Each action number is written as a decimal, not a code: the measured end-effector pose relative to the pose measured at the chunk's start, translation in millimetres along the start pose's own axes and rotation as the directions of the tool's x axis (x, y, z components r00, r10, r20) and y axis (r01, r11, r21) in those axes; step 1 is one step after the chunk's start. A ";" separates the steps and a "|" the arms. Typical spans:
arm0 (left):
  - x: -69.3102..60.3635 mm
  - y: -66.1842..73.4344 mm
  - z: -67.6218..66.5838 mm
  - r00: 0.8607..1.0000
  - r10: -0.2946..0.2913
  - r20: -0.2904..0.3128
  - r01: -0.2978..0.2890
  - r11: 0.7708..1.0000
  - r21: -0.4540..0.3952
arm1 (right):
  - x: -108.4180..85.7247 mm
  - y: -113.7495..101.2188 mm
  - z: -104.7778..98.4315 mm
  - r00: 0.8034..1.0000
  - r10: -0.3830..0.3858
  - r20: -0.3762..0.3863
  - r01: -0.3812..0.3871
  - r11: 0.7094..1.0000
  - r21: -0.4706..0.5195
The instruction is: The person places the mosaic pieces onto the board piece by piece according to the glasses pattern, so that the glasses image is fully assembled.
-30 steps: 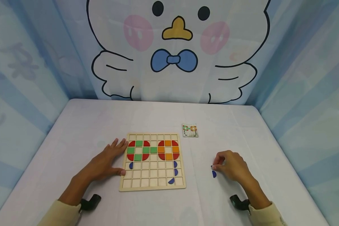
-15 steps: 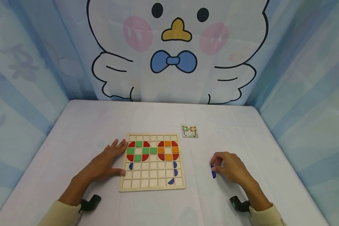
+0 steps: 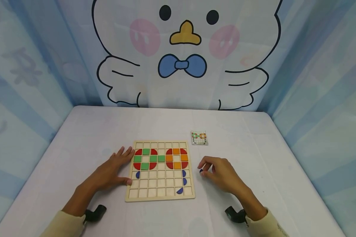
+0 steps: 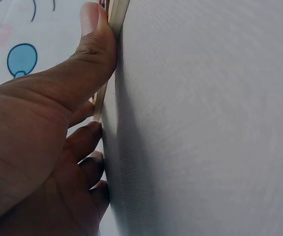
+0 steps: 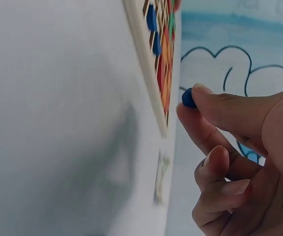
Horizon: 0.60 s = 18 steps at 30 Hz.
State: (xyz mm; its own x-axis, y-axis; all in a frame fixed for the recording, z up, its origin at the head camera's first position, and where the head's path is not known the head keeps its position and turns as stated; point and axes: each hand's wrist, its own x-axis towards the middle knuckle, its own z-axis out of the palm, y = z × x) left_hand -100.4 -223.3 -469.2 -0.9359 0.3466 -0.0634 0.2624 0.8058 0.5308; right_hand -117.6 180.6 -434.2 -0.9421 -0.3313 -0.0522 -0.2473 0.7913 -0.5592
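Observation:
A wooden grid board (image 3: 160,199) lies on the table with red, green and orange pieces in its upper rows. Blue semicircle pieces (image 3: 180,190) sit in its lower cells, left and right. My left hand (image 3: 111,171) rests on the table with thumb and fingertips against the board's left edge, fingers spread. Just off the board's right edge, my right hand (image 3: 221,172) pinches a small blue piece (image 5: 188,98) between thumb and index finger. The other fingers of that hand curl inward; whether they hide another piece, I cannot tell.
A small pattern card (image 3: 199,138) lies beyond the board's upper right corner. White cloth covers the table (image 3: 106,125), and a printed curtain (image 3: 181,89) hangs behind it. Dark wrist cameras (image 3: 95,213) are worn on both arms.
My right hand has moved left toward the board, carrying a blue piece. The blue pieces seen on the table at right no longer show there. My left hand stays put.

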 end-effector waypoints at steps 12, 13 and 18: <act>0.2 0.0 1.6 1.000 -0.014 0.002 0.014 1.000 0.000 | 16.8 -46.3 29.1 0.986 -0.151 0.067 0.145 0.986 0.083; 0.3 0.0 1.7 1.000 -0.015 0.002 0.015 1.000 0.001 | 18.3 -50.4 31.5 0.985 -0.157 0.075 0.150 0.985 0.088; 1.0 -0.7 1.7 1.000 -0.013 0.002 0.013 1.000 0.010 | 27.4 -70.1 44.0 0.972 -0.202 0.120 0.191 0.977 0.098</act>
State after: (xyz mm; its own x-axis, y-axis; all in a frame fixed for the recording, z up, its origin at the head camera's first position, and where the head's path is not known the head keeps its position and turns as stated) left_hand -101.1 -222.7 -471.1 -0.9386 0.3374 -0.0719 0.2530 0.8151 0.5212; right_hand -116.1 93.5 -432.8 -0.8386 -0.5434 -0.0371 -0.3990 0.6593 -0.6372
